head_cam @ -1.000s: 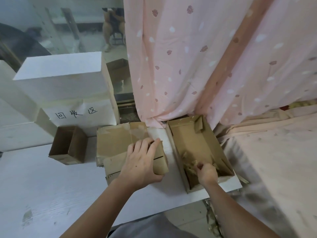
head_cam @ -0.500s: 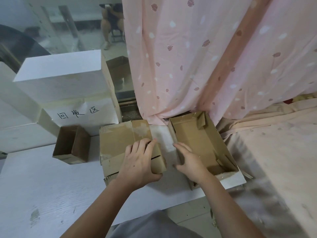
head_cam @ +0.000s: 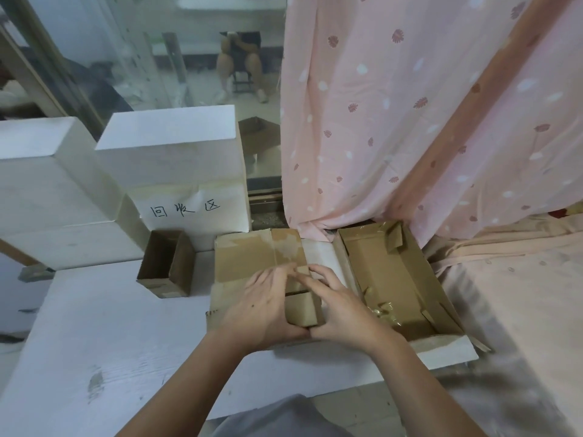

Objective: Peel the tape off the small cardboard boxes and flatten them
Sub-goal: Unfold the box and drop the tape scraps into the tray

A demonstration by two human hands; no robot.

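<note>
A white worktop [head_cam: 94,342] was seen in front, white blocks [head_cam: 167,146] stacked at its back. A pink patterned curtain [head_cam: 394,121] was hung on the right, and a glass pane [head_cam: 142,58] was set behind, a seated person [head_cam: 241,63] visible through it.

both hands, left hand [head_cam: 263,305] and right hand [head_cam: 342,307], rest on the flattened cardboard [head_cam: 252,263]; open box tray [head_cam: 394,279] at three o'clock, small box [head_cam: 165,263] at nine.
</note>
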